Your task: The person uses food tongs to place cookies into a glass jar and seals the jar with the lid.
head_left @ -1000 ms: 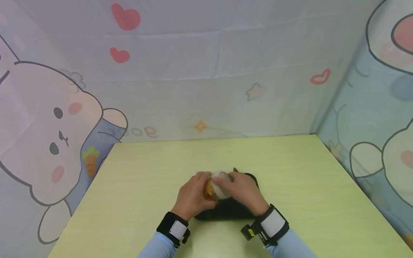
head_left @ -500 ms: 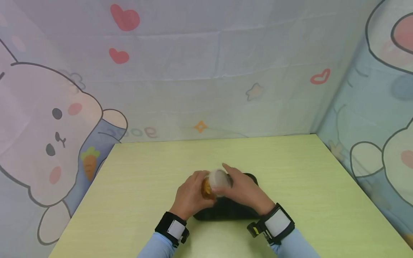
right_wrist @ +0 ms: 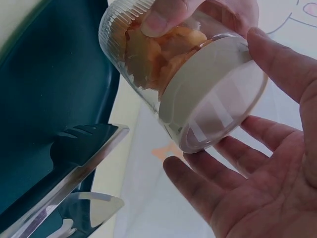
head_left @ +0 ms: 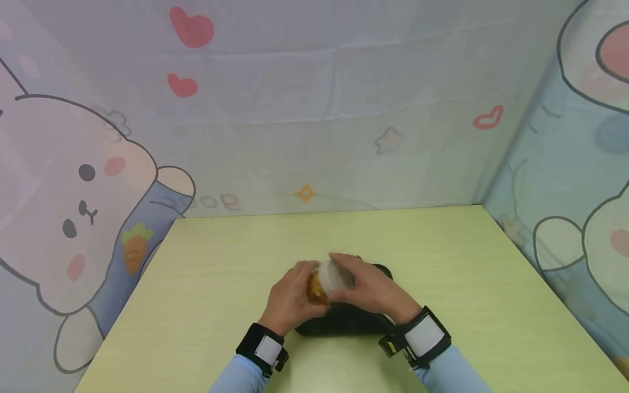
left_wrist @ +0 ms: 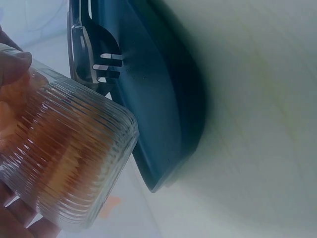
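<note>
My left hand (head_left: pixel 291 299) grips a ribbed clear glass jar (left_wrist: pixel 74 153) that holds orange-brown pieces. The jar is tilted, with its white lid (right_wrist: pixel 218 94) turned toward my right hand (head_left: pixel 378 289). In the right wrist view, that hand spans the lid, the thumb at one edge and the fingertips by the opposite edge. The lid sits on the jar. Below both hands lies a dark tray (head_left: pixel 339 322), largely covered by them in the head view. Metal tongs (right_wrist: pixel 67 186) with a slotted end rest at the tray, also visible in the left wrist view.
A pale yellow-green table (head_left: pixel 221 256) extends around the tray. Behind it hangs a printed cloth backdrop (head_left: pixel 295 109) with hearts and cartoon animals, and another cloth panel stands along the right side.
My right hand has shifted slightly right and its wrist has turned. Its thumb and fingers have changed their places around the lid. The left hand with the jar has barely moved.
</note>
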Demonstrator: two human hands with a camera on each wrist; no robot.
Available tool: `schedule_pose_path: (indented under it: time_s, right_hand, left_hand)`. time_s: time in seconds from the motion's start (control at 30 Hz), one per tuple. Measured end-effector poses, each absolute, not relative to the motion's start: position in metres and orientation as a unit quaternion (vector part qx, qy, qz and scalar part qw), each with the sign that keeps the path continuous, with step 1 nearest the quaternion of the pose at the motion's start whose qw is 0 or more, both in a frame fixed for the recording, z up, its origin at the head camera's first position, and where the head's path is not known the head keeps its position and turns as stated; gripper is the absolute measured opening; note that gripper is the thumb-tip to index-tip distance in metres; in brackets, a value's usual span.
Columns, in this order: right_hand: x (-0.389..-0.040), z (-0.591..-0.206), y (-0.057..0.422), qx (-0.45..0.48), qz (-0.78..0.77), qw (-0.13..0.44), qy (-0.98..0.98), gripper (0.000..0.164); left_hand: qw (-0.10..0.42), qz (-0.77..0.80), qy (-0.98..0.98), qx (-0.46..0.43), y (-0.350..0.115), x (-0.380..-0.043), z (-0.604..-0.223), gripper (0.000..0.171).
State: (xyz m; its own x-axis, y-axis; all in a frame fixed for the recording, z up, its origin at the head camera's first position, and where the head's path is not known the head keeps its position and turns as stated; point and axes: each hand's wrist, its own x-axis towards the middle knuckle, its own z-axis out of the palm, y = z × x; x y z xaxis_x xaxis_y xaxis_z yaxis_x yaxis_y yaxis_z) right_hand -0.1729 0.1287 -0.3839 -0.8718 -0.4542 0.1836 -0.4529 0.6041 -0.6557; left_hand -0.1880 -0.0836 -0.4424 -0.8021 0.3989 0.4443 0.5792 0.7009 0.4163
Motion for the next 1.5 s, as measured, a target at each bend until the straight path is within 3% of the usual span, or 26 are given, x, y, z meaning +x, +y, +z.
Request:
schedule_pose_path:
  time_s: [0.47,0.83,1.13,1.5]
  right_hand:
    - [-0.173,-0.387,0.122,-0.211,-0.355,-0.029,0.91,0.065]
    - [-0.17,-0.381,0.114,-0.143,-0.362,-0.009,0.921,0.068]
    - [-0.172,-0.383,0.118,-0.176,-0.388,0.013,0.905,0.09]
    - [-0.17,-0.386,0.121,-0.209,-0.357,-0.023,0.91,0.081]
  left_hand:
    - [0.158,-0.265,-0.911,-0.273,-0.082,-0.189,-0.443,0.08]
    - [0.146,-0.266,-0.914,-0.271,-0.081,-0.187,-0.442,0.08]
    - [0.161,-0.277,-0.907,-0.272,-0.083,-0.187,-0.441,0.082]
    - [0.163,-0.291,-0.903,-0.272,-0.083,-0.187,-0.443,0.08]
